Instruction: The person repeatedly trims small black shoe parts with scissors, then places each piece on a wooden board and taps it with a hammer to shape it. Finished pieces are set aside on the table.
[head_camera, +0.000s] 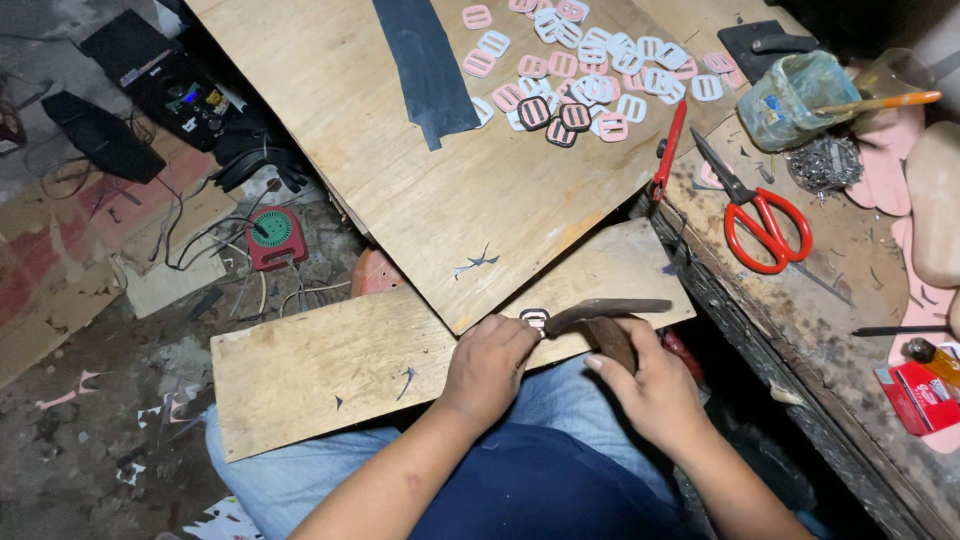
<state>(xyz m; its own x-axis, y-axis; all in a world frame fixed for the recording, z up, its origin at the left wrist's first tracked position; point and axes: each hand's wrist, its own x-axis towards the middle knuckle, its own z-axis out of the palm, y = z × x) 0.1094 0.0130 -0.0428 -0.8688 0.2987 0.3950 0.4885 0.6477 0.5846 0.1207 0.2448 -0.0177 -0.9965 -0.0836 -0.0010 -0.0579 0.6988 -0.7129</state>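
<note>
A: Hands first. Left hand (487, 362)?
B: Curled, fingertips pressing down on a small pink buckle (535, 318) that lies on the lap board (320, 370). The buckle sits at the board's far edge, just beside the hammer head.
A: Right hand (650, 385)?
B: Closed in a fist round the wooden handle of a hammer (605, 312). The dark head lies flat, pointing toward the buckle, touching or nearly so, can't tell which.
A: What's the board on?
B: Across the person's thighs, blue jeans (560, 400) under it.
A: Further out?
B: A bigger plywood sheet (400, 130) overlaps the lap board's far end. On it, a heap of pink and white buckles (590, 70), three dark-rimmed ones at the near side, plus a dark strap strip (425, 65).
A: Right side?
B: A workbench (830, 290) with red-handled scissors (765, 215), a red tool (670, 150), a green glue pot (795, 100) with a brush across it, and a pile of metal bits (825, 162).
</note>
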